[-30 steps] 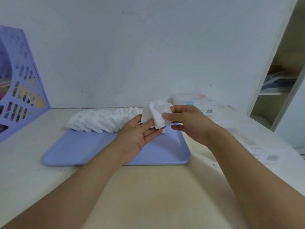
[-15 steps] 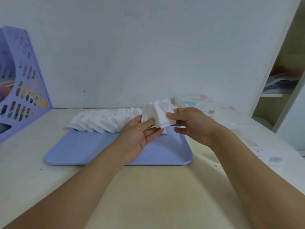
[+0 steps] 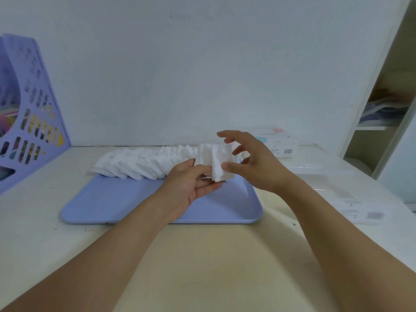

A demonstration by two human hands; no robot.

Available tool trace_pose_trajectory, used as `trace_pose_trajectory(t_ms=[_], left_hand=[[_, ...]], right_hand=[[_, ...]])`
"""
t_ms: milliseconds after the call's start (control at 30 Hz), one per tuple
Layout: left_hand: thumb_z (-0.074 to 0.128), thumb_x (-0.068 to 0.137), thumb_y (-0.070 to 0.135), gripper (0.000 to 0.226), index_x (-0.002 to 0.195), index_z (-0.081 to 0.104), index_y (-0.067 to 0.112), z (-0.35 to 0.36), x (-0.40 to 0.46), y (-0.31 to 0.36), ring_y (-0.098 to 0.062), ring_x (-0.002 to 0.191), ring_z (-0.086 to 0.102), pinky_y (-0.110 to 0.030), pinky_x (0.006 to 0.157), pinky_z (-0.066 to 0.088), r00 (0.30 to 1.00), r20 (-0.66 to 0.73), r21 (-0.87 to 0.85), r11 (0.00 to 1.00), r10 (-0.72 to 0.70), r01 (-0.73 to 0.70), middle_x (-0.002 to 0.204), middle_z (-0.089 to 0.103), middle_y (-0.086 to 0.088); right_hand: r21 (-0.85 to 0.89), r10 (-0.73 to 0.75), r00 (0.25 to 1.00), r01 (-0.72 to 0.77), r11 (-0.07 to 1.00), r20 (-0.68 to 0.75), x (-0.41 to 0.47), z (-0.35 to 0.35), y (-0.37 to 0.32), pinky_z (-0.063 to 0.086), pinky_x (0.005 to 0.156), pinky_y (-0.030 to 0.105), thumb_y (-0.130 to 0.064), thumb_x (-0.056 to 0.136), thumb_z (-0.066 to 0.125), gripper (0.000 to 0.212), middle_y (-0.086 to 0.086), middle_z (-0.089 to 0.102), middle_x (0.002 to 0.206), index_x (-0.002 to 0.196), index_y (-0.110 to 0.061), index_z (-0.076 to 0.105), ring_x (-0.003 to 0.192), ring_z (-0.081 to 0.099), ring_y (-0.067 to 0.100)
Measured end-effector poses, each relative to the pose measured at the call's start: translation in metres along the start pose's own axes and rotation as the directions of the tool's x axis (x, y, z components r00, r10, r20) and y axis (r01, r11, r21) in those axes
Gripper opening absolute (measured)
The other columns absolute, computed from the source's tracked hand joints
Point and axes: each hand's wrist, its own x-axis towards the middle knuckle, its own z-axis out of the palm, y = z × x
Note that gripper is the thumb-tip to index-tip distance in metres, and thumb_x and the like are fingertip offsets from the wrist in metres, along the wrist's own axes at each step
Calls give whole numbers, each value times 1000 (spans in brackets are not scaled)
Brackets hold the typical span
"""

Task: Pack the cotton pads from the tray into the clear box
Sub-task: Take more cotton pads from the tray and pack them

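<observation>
A bunch of white cotton pads (image 3: 215,159) is held above the right back part of the blue tray (image 3: 144,206). My left hand (image 3: 191,185) grips the bunch from below with thumb and fingers. My right hand (image 3: 254,163) is beside it on the right, fingers spread and lifted, with only the thumb touching the bunch. A long row of overlapping cotton pads (image 3: 137,163) lies along the tray's back edge. A faint clear box (image 3: 302,166) sits on the table right of the tray, behind my right hand.
A labelled white package (image 3: 280,143) stands against the wall at the back right. A clear flat piece with a barcode label (image 3: 362,211) lies at the right. A purple file holder (image 3: 33,113) stands at the left, and an open shelf (image 3: 382,113) at the far right.
My right hand has let go of the bunch: its fingers have opened and lifted, and only the thumb stays on the pads. My left hand still holds the bunch, now squared up more upright.
</observation>
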Motion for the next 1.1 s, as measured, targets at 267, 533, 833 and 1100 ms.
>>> trace_pose_trajectory(t_ms=[267, 533, 833, 1100], left_hand=[[66, 86, -13, 49, 132, 57, 3, 2, -6, -3, -31, 110, 71, -34, 92, 59, 998, 46, 160, 986, 44, -51, 120, 71, -19], [66, 91, -4, 40, 129, 61, 5, -1, -2, -4, -29, 107, 72, -27, 82, 60, 999, 38, 99, 995, 15, -19, 115, 74, -15], [63, 93, -5, 38, 130, 62, 6, -2, -2, -2, -24, 112, 70, -27, 84, 59, 997, 77, 85, 996, 0, -7, 119, 73, -13], [60, 93, -8, 39, 130, 60, 4, -2, -3, -3, -29, 114, 69, -28, 86, 59, 996, 87, 49, 999, -9, 5, 120, 72, -16]], right_hand=[[39, -11, 998, 13, 999, -64, 3, 4, 3, 52, 71, 30, -8, 80, 81, 28, -5, 66, 108, 101, -19, 68, 95, 64, 18], [217, 59, 996, -71, 974, 64, 1, -6, -1, 59, 88, 50, -6, 96, 66, 12, 17, 72, 104, 106, 0, 69, 98, 70, 36], [234, 87, 986, -118, 965, 141, -1, -7, -1, 58, 85, 26, -8, 102, 56, 19, 11, 74, 109, 112, -4, 71, 97, 73, 17], [34, 19, 999, -18, 999, -33, 1, 3, 1, 53, 75, 18, -13, 99, 62, 15, -3, 76, 91, 102, -10, 76, 82, 68, 4]])
